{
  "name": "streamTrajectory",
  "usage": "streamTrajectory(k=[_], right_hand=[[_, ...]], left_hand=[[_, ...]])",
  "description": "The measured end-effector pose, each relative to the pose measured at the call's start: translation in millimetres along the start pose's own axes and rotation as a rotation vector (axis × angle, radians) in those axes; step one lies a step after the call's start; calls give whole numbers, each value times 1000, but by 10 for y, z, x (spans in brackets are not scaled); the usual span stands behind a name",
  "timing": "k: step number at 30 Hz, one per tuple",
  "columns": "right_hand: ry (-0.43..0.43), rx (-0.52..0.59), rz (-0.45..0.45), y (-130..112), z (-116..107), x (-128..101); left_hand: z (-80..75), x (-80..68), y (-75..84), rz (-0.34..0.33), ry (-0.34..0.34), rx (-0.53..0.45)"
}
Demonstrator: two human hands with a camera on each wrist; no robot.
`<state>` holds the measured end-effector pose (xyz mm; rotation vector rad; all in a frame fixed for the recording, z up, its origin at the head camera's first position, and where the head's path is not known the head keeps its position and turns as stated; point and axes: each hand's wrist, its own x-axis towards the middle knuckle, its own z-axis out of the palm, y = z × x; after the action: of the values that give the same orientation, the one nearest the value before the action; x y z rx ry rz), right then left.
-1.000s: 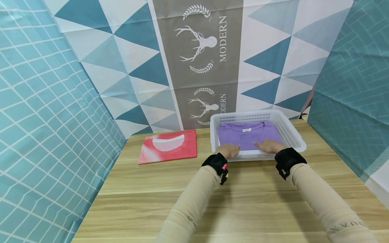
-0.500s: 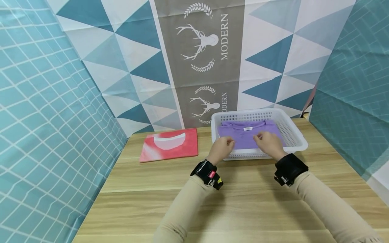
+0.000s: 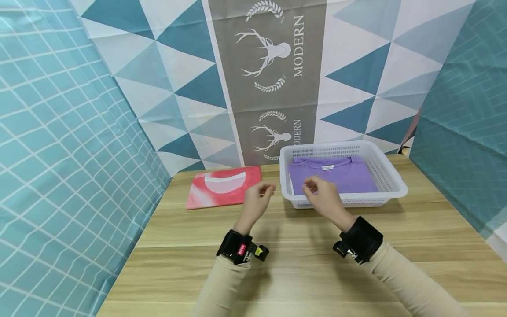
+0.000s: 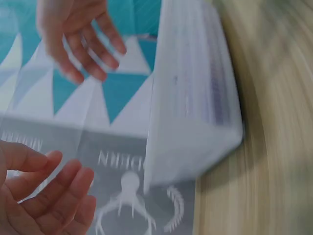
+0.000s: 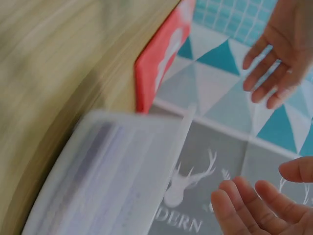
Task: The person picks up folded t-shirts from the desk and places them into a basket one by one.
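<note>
Wood table (image 3: 277,259), both hands raised, empty

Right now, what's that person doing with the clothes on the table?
A person is sorting folded shirts. A purple shirt lies flat in the white basket. Both hands hang empty above the table, the left hand nearer the folded red shirt beside the basket, the right hand in front of the basket.

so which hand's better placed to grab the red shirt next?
Probably the left hand: it hovers empty just right of the red shirt. The right hand is farther off, in front of the basket.
</note>
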<state>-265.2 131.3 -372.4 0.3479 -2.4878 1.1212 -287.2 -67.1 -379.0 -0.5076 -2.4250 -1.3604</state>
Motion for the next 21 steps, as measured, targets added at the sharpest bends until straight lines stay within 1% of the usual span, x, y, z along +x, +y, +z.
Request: streamTrajectory(k=[3,7,9,11,14,15,18,19,21], right_hand=[[-21,52,-14,-107,143,-28],[-110,102,-25,-233,378,-75],[-164,124,-9,-287,501,-80],[-205,138,13,-326,633,-63],[-238,150,51,-346,847,-11],[-246,148,64,-341,923,10],[-275,138,140,-288,1150,80],[-288,152,187,-261,1219,107],[-322,225,313,-201,1331,166]], left_hand=[[-175,-67,-168,-50,69,-2],[-366,-149,-386,-141,143,28],[-436,-182,-487,-192,155,34],[-490,-201,-597,-251,152,38],[-573,-219,-790,-359,148,58],[-607,-226,-865,-392,157,86],[-754,-254,-1073,-496,177,165],[-818,-264,-1135,-524,181,194],[-944,-274,-1255,-587,203,238]])
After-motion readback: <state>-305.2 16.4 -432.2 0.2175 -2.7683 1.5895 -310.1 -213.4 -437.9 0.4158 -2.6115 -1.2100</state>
